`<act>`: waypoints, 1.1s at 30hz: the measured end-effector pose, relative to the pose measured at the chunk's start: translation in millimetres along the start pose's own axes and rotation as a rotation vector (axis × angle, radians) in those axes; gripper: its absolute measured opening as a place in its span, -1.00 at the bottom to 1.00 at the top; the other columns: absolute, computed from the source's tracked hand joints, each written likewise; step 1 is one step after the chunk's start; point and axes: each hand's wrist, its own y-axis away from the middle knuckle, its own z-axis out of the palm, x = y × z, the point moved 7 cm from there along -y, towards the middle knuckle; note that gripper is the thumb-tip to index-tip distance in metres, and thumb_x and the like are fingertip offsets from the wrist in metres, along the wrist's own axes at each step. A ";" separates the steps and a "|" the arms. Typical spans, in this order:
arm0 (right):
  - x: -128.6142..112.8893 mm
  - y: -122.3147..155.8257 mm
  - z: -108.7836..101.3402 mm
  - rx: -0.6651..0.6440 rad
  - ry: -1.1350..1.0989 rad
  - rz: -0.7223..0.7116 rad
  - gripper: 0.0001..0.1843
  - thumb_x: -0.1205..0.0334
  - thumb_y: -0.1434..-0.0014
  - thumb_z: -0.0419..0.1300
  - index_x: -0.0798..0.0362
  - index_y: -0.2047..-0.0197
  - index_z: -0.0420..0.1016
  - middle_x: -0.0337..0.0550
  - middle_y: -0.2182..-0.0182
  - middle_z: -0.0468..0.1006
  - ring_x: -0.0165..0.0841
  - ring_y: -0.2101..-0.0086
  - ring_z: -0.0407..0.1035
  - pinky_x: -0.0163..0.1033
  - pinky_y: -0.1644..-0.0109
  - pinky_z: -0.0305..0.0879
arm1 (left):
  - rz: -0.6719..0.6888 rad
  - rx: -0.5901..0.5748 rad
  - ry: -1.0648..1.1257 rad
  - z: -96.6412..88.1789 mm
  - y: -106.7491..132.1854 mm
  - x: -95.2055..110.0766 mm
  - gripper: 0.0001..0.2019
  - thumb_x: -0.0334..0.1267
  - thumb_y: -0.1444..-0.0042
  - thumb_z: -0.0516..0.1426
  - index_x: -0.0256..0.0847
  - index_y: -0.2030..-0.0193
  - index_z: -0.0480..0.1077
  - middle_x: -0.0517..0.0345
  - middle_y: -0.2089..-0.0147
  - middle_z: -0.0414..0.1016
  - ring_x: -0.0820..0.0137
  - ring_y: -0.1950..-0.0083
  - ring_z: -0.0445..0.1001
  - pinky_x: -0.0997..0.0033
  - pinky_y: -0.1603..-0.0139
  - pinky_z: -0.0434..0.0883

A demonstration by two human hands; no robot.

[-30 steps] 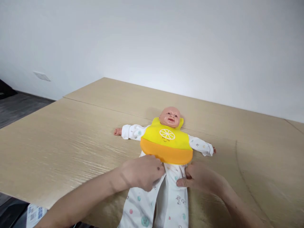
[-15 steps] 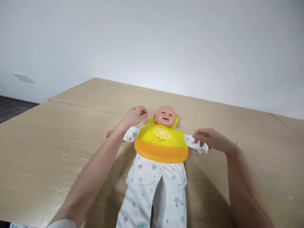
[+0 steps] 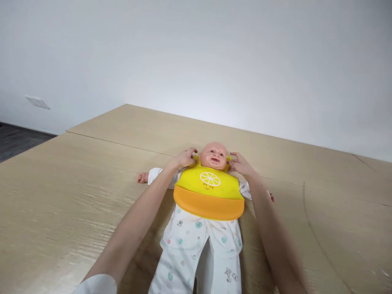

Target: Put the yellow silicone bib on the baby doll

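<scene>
The white wall point(image 3: 196, 53) is filling the top of the view, and a small wall plate point(image 3: 37, 102) on it is too far off to make out. The big wooden bench point(image 3: 76, 183) is running off the picture on three sides.

A baby doll point(image 3: 214, 154) is lying on its back in the middle of the bench. Its legs, in a white dotted sleepsuit point(image 3: 199, 241), are being cut off at the bottom edge. The person's arms are covering both doll sleeves, so only one tiny doll hand point(image 3: 141, 178) is showing well.

A yellow and orange bib point(image 3: 208, 192) is lying on the doll's chest, under its chin. The back of the bib's neck strap is hiding behind the doll's head.

The left hand point(image 3: 184, 158) is curling its grip shut on the bib's strap end beside the head. The right hand point(image 3: 240, 164) is touching the other strap end with its fingers, but I cannot tell if that grip is closed or loose.

A second ago both hands were pressing low on the doll's tummy, under the bib. Half a second ago the left hand was a fist above the doll's shoulder and the right hand was out over the far sleeve. Now both are sitting right at the neck. The bib is staying in the same spot on the chest.
</scene>
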 end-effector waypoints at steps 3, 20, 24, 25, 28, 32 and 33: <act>1.9 -1.3 8.8 -0.036 -0.097 -0.012 -0.44 0.29 0.12 0.16 0.06 -0.02 0.21 -0.14 0.34 0.47 -0.41 0.43 0.34 -0.34 0.39 0.26 | 0.066 0.054 0.084 -4.5 -1.2 2.3 -0.45 -0.37 0.16 0.06 -0.31 -0.08 0.22 -0.04 0.08 0.40 0.31 0.18 0.41 0.44 0.25 0.34; -20.9 11.4 -19.0 0.243 -0.136 -0.176 -0.62 0.13 0.08 0.16 0.15 0.18 0.36 -0.04 0.26 0.46 -0.41 0.34 0.33 -0.35 0.29 0.26 | 0.287 0.182 0.400 -41.5 13.9 36.7 -0.67 -0.38 0.22 -0.01 -0.27 0.24 0.35 0.14 0.22 0.43 0.41 0.24 0.36 0.47 0.28 0.30; -22.1 17.2 -18.8 0.242 -0.088 -0.158 -0.60 0.14 0.08 0.16 0.17 0.16 0.37 -0.01 0.21 0.45 -0.46 0.39 0.29 -0.39 0.36 0.22 | 0.306 0.090 0.390 -34.6 13.9 41.4 -0.60 -0.38 0.21 -0.03 -0.26 0.18 0.40 0.12 0.12 0.47 0.36 0.13 0.39 0.42 0.16 0.32; -21.6 17.7 -18.2 0.239 -0.081 -0.152 -0.60 0.15 0.07 0.15 0.18 0.16 0.37 -0.01 0.20 0.45 -0.47 0.40 0.28 -0.39 0.37 0.21 | 0.307 0.073 0.391 -33.7 14.2 41.9 -0.58 -0.39 0.22 -0.03 -0.26 0.16 0.41 0.12 0.10 0.48 0.35 0.11 0.39 0.42 0.15 0.32; -22.0 19.2 -16.9 0.222 -0.065 -0.147 -0.60 0.18 0.05 0.11 0.18 0.13 0.36 -0.02 0.21 0.45 -0.47 0.39 0.29 -0.40 0.36 0.22 | 0.295 0.053 0.382 -35.9 17.4 43.4 -0.55 -0.40 0.23 -0.04 -0.25 0.15 0.44 0.12 0.09 0.49 0.32 0.10 0.40 0.41 0.15 0.33; -33.6 27.3 -18.4 0.164 -0.027 -0.179 -0.60 0.15 0.07 0.15 0.16 0.14 0.39 -0.08 0.24 0.45 -0.50 0.40 0.28 -0.44 0.40 0.21 | 0.275 -0.012 0.383 -43.2 27.4 50.5 -0.55 -0.40 0.26 -0.04 -0.23 0.18 0.46 0.16 0.14 0.50 0.30 0.13 0.40 0.41 0.19 0.33; -38.3 31.0 -18.8 0.136 0.002 -0.184 -0.59 0.11 0.07 0.16 0.15 0.15 0.40 -0.10 0.26 0.45 -0.52 0.44 0.25 -0.46 0.46 0.18 | 0.275 -0.043 0.382 -44.3 30.3 53.1 -0.55 -0.40 0.26 -0.04 -0.23 0.19 0.46 0.17 0.16 0.50 0.31 0.15 0.39 0.41 0.20 0.32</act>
